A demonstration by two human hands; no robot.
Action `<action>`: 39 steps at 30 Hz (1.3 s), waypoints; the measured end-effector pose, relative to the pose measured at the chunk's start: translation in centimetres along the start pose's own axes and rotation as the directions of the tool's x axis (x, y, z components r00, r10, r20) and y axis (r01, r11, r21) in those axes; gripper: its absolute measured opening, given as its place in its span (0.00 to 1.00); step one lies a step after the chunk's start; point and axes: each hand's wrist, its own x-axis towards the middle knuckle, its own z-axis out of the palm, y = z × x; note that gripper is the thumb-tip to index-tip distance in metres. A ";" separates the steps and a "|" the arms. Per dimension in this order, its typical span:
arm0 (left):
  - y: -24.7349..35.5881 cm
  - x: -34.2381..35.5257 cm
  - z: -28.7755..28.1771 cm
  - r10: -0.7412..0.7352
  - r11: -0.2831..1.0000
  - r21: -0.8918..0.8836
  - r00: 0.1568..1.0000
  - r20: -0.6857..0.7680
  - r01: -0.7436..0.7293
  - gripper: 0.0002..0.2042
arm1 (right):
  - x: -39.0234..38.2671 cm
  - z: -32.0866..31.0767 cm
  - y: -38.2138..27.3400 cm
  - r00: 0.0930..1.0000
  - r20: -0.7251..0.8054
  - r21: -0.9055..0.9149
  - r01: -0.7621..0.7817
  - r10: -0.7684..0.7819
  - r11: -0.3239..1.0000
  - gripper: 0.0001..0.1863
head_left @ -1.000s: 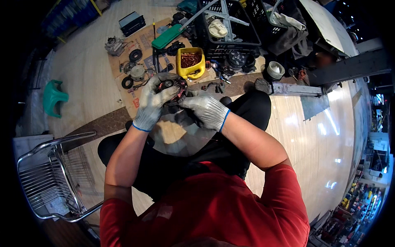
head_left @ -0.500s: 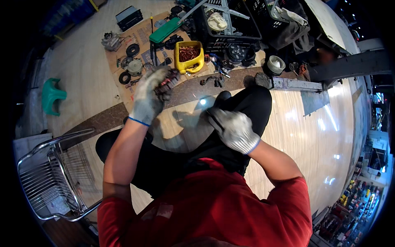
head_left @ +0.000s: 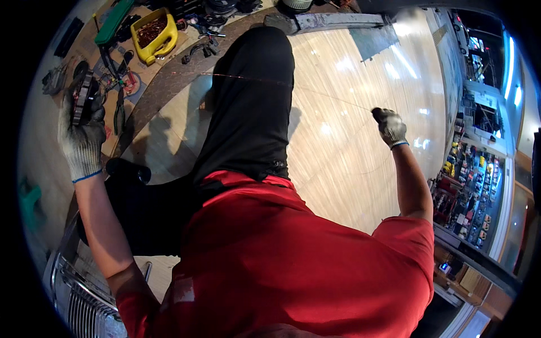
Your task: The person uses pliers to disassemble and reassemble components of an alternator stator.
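– If the middle of the view is the clock's centre, where is the left hand?

– Between nine and ten o'clock, in a grey-white knitted glove. Its thumb and fingers are closed around a dark ring-shaped motor part, which is near ten o'clock and seen nearly edge-on.

– And the right hand?

– Well apart, between two and three o'clock, gloved also. Its fingers are curled together on the end of a thin copper wire; whether a small tool is between them, I cannot tell.

– Where does this wire run?

– Almost straight, across the black trouser leg, toward ten o'clock. Close to the left hand it is too fine to follow.

– What is near there?

– Toward eleven o'clock, a yellow cut-open jug with copper-coloured pieces inside.
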 end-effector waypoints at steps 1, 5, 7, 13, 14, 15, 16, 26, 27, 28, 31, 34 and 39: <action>-0.1 0.1 -1.0 -0.010 0.999 -0.044 0.997 0.075 0.013 0.20 | -1.1 0.7 1.9 0.999 0.036 -0.003 -0.005 0.005 1.000 0.12; -1.2 -0.5 0.3 -0.016 1.000 -0.017 1.000 -0.011 0.016 0.22 | -6.5 3.5 5.2 0.960 0.175 -0.112 -0.200 0.217 0.973 0.12; -1.8 -1.2 2.0 -0.013 1.000 -0.024 0.996 0.094 0.015 0.22 | -8.4 4.4 6.0 0.903 0.263 -0.131 -0.315 0.340 0.940 0.12; -3.0 -2.5 4.4 -0.011 0.990 0.141 1.000 -0.017 0.013 0.25 | -9.2 5.4 7.8 0.617 0.579 -0.300 -0.446 0.533 0.843 0.14; -3.1 -2.3 4.3 -0.036 0.989 0.146 0.999 0.011 0.034 0.25 | -11.0 7.6 10.9 0.547 0.626 -0.380 -0.409 0.556 0.830 0.14; -3.3 -1.8 3.6 -0.062 0.990 0.130 0.997 0.036 0.057 0.26 | -13.2 9.2 15.0 0.469 0.653 -0.473 -0.361 0.595 0.804 0.14; -3.3 -1.9 4.0 -0.070 0.990 0.130 0.990 0.118 0.055 0.27 | -14.6 8.8 18.1 0.491 0.672 -0.477 -0.286 0.555 0.831 0.16; -1.9 -2.5 7.3 -0.103 0.981 0.168 0.995 0.000 0.101 0.22 | 10.2 -17.1 -21.1 0.948 -0.231 0.943 0.162 0.218 0.292 0.17; -1.7 -2.6 7.4 -0.112 0.975 0.196 0.994 0.006 0.108 0.22 | 10.4 -19.1 -25.5 0.934 -0.343 0.909 0.305 0.095 0.286 0.19; -1.5 -2.7 7.4 -0.119 0.967 0.226 0.993 0.011 0.114 0.21 | 9.8 -22.2 -29.4 0.944 -0.322 0.875 0.325 -0.071 0.360 0.22; -0.9 -2.6 7.0 -0.102 0.953 0.291 0.994 0.034 0.088 0.21 | 11.2 -24.2 -38.2 0.871 -0.275 0.796 0.444 -0.407 0.412 0.24; -0.7 -2.9 7.0 -0.102 0.957 0.279 0.993 0.060 0.082 0.23 | 13.9 -21.1 -42.9 0.738 -0.296 0.835 0.508 -0.607 0.211 0.26; 0.2 -3.3 7.1 -0.149 0.902 0.416 0.987 0.057 0.112 0.25 | 14.6 -22.3 -41.7 0.780 -0.054 0.996 0.091 -0.623 0.027 0.16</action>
